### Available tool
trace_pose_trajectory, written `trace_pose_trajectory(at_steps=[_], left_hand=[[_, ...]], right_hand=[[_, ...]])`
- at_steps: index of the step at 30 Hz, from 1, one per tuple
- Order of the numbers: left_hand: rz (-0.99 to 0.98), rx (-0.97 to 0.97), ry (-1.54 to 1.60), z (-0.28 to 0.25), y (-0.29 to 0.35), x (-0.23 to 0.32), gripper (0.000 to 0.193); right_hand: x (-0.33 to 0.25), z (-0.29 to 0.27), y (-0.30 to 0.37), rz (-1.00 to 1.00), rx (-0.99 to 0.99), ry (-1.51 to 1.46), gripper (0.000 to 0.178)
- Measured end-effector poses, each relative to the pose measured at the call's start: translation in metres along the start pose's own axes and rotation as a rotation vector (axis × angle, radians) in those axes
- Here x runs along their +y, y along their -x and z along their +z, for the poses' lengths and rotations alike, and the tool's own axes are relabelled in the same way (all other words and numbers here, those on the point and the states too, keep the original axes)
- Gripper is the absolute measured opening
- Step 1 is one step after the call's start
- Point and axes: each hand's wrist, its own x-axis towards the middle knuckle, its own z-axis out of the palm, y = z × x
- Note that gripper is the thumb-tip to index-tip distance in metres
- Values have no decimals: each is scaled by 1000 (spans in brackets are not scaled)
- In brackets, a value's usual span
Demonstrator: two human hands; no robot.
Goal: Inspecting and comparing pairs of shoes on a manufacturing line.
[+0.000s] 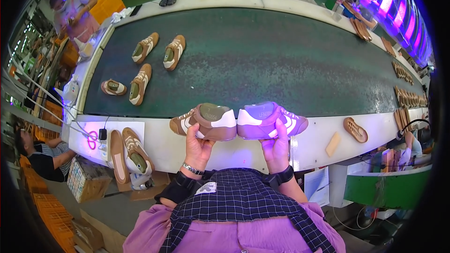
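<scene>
You hold two tan shoes heel to heel over the white ledge (164, 143), just before the belt (262, 61); your left hand (198, 147) grips the left shoe (206, 122) from below, fingers curled; your right hand (276, 146) clasps the right shoe (269, 119), which glows purple; four more shoes (140, 83) lie farther off on the belt.
</scene>
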Motion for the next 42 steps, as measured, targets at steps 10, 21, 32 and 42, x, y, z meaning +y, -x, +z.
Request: trace_pose_trajectory(at_steps=[10, 21, 32, 42], left_hand=[[-6, 10, -4, 1, -1, 0, 56], [-6, 34, 10, -3, -6, -3, 55], [33, 17, -30, -3, -5, -2, 44], [110, -67, -134, 1, -5, 5, 48]], right_hand=[[2, -1, -1, -14, 1, 6, 48], [4, 1, -2, -33, 1, -12, 49], [7, -8, -6, -56, -21, 5, 47], [1, -14, -9, -131, -17, 63, 44]])
